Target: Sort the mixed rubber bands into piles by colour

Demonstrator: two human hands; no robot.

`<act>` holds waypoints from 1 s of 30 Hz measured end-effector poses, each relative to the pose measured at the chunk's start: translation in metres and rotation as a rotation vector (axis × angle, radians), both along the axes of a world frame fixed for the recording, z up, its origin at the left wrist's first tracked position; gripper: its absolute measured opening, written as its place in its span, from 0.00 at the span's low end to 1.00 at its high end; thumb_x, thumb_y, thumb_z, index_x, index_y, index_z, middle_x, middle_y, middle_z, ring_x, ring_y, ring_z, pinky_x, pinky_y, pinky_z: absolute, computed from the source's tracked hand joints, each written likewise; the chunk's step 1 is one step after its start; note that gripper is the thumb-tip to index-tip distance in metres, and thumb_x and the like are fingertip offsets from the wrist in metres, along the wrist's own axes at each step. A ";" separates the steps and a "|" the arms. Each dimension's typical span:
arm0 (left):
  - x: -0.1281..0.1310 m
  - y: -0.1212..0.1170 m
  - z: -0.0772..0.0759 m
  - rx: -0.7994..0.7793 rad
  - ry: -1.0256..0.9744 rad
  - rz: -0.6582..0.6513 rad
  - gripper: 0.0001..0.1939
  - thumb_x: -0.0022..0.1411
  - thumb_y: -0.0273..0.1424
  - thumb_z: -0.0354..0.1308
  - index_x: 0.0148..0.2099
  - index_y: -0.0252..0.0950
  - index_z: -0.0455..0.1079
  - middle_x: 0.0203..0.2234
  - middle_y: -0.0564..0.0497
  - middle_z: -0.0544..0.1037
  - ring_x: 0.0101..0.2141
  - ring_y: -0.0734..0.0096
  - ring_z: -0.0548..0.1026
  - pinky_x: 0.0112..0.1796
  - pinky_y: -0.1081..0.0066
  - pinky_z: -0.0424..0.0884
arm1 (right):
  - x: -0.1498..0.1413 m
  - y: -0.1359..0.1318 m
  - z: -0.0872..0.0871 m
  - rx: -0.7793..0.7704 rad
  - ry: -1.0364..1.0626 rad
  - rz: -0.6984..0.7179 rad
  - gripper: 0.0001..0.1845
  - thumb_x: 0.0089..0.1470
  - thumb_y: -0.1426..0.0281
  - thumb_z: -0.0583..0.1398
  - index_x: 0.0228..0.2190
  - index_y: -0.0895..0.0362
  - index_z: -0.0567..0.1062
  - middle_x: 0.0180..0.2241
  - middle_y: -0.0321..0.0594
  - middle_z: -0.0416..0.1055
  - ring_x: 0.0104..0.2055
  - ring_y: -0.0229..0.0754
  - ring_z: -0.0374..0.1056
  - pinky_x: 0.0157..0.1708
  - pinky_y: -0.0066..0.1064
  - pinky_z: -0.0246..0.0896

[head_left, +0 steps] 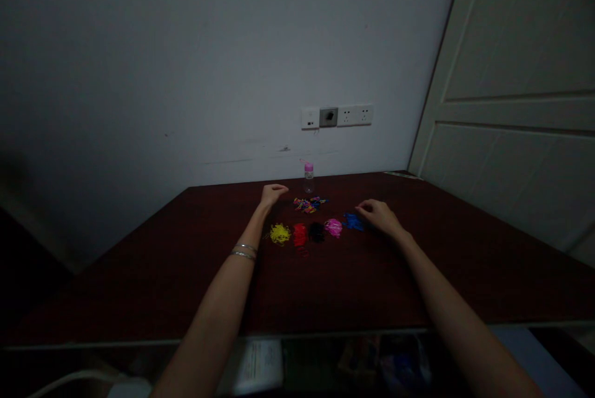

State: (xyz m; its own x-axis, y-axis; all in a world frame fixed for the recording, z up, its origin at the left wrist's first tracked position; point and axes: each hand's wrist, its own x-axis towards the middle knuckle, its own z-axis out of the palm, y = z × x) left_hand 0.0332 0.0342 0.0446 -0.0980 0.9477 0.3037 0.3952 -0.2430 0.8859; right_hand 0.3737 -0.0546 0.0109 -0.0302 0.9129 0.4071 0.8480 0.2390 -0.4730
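My left hand (275,192) hovers just left of a mixed heap of small coloured bands (309,204), fingertips pressed together. Whether anything is in that pinch is too small to make out. My right hand (377,214) is beside the blue pile (353,221), its thumb and fingers also closed in a pinch, contents unclear. In a row nearer me lie sorted piles that look like small rubber bands: yellow (280,234), red (300,234), black (317,232) and pink (333,227). A few red bands (302,251) lie loose below the red pile.
Behind the mixed heap stands a clear bottle with a pink cap (309,178). The dark red table (186,274) meets a wall with sockets (354,114). A pale door (515,94) is at the right. Under the tabletop's front edge are a white box (260,364) and other dim items.
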 end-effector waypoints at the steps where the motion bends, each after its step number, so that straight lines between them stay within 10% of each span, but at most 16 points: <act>1: 0.001 -0.002 0.002 0.002 -0.006 -0.010 0.08 0.47 0.28 0.61 0.32 0.31 0.77 0.32 0.46 0.79 0.35 0.68 0.74 0.39 0.72 0.67 | 0.000 0.000 0.000 -0.002 -0.002 0.001 0.16 0.52 0.59 0.54 0.33 0.55 0.77 0.37 0.43 0.74 0.38 0.44 0.69 0.34 0.30 0.60; 30: 0.052 -0.046 -0.006 -0.282 0.379 -0.705 0.08 0.42 0.27 0.61 0.28 0.30 0.77 0.20 0.51 0.75 0.23 0.76 0.69 0.27 0.77 0.64 | -0.002 -0.004 0.005 -0.063 -0.038 -0.017 0.15 0.53 0.61 0.54 0.35 0.55 0.76 0.38 0.42 0.74 0.39 0.43 0.68 0.33 0.28 0.59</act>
State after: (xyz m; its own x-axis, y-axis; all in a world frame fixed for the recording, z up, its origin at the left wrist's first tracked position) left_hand 0.0854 -0.0119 0.0384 0.6052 0.7938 -0.0598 0.5161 -0.3341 0.7887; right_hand 0.3719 -0.0582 0.0156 -0.0288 0.9371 0.3479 0.8693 0.1952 -0.4541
